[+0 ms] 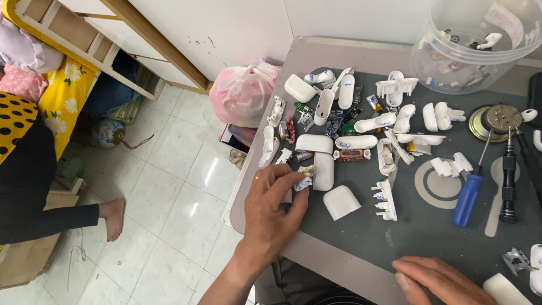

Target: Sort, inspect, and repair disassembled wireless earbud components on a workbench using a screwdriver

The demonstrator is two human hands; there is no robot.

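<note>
Item in hand: a small white plastic fragment with a blue and yellowish inner part [305,179], pinched between the thumb and fingertips of the left hand [275,206] at the near left corner of the dark grey mat-covered surface [361,237]; a ring is worn on one finger. The fragment is held just above the surface, touching or nearly touching a rounded white plastic case shell [323,171]; which of the two cannot be told. For the step to be done well, it is judged that the pinch should be kept light and on the plastic edges, so that the small inner part is not crushed, and that the piece should be lifted clear of the neighbouring shells before it is turned. Just beside lies a white rounded lid piece [341,201] and a white comb-like plastic bracket [385,199]. Farther out a spread of white earbud-case halves, small circuit boards and batteries is laid, any of which could be knocked if the wrist is swept sideways. The right hand [440,279] rests flat at the near edge, fingers together, holding nothing. Well to the right a blue-handled screwdriver [468,197] and a black-handled screwdriver [508,186] lie; a clear plastic tub [446,53] stands at the far corner.
</note>
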